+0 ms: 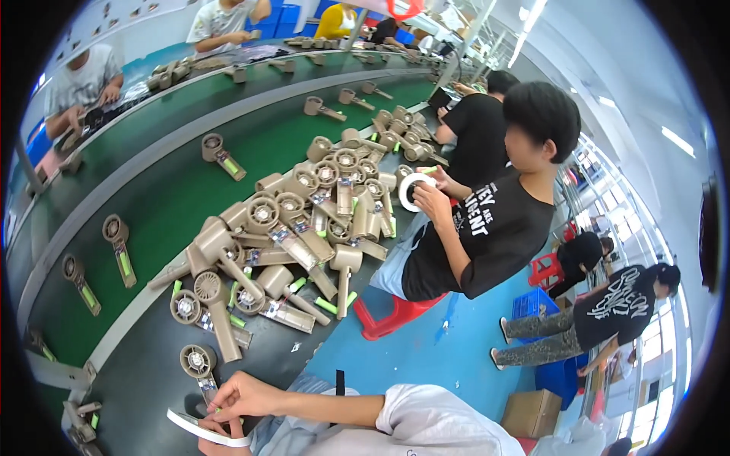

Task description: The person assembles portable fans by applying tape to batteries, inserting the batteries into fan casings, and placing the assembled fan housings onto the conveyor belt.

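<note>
My right hand [247,397] is closed in a pinch at the lower edge, its fingertips meeting just above my left hand [220,447]. What it pinches is too small to make out; a bit of green shows by the fingers. A white ring, like a roll of tape [226,439], sits around the fingers of my left hand, which is partly cut off by the picture's edge. Directly beyond the hands lies a beige handheld fan [198,361] with its handle open and circuitry showing. Its lower end is hidden behind my right fingers.
A heap of beige fan bodies [346,262], several with green batteries, covers the dark worktop [144,357]. More fans lie on the green conveyor belt [171,197]. At right, a co-worker [487,220] on a red stool [388,315] holds a white roll [411,191]. Other people sit across the belt.
</note>
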`<state>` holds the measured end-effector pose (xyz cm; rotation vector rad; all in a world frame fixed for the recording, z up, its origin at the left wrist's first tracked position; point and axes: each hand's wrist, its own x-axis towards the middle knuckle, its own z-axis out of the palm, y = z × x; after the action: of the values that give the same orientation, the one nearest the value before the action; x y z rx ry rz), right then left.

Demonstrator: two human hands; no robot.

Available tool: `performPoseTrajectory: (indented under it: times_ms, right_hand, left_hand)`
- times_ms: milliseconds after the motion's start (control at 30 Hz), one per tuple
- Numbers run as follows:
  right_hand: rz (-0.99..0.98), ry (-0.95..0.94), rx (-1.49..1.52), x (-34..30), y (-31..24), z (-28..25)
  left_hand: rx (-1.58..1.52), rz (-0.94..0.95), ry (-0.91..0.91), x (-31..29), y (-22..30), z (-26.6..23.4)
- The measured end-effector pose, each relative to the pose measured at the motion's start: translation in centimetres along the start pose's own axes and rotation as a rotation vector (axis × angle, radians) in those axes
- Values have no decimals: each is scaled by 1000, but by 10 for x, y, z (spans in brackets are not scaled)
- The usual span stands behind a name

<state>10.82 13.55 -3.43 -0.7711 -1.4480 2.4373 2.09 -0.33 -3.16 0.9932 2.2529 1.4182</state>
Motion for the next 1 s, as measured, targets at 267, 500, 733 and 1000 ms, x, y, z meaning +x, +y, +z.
performPoseTrajectory:
  times_ms: [267,500,733,1000]
  right_hand:
    - [-15,-371,-397,38,-49,-23]
    - [171,-229,-74,33,-44,4]
    - [-262,152,-672,-3,-34,29]
    - [-540,-204,-789,7,-76,44]
  left_hand:
    - [-109,-120,4,20,39,-10]
    - [-498,-270,101,23,26,-30]
    - [-536,-439,-105,46,21,-76]
    - [-716,-515,-292,63,17,-88]
